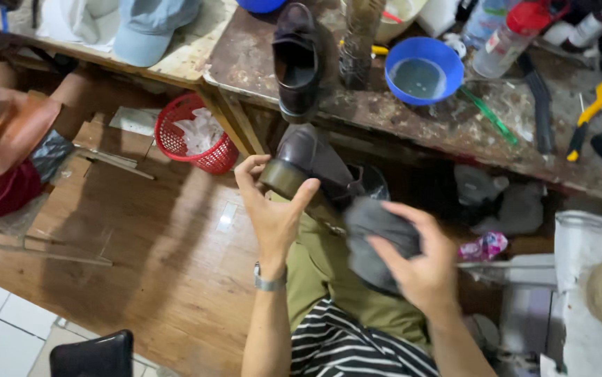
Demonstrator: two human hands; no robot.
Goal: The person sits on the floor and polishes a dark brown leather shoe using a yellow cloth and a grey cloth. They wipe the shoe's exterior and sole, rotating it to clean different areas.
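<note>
Two bare hands work over our lap, seen from above. Our left hand (pixel 273 209), with a watch (pixel 269 281) on the wrist, is closed around the heel end of a dark brown leather shoe (pixel 315 164), thumb on one side and fingers curled over the other, so the shoe is held up in front of us with its sole turned toward our left. Our right hand (pixel 420 265) is closed on a bunched grey cloth (pixel 378 237), which sits just beside the shoe and seems to touch its near side. Below the hands we see olive trousers (pixel 329 279) and a striped shirt (pixel 357 349). Farther away stands a worn, stained wooden workbench (pixel 385 119); on it a second dark shoe (pixel 297 63) stands with its opening facing us, and to the right of that shoe sits a blue bowl (pixel 423 70) holding a little clear liquid. A yellow-handled tool (pixel 587 119) lies at the far right of the bench. To the left, on the wooden floor (pixel 161 237), a red plastic basket (pixel 193 136) holds crumpled white paper.
</note>
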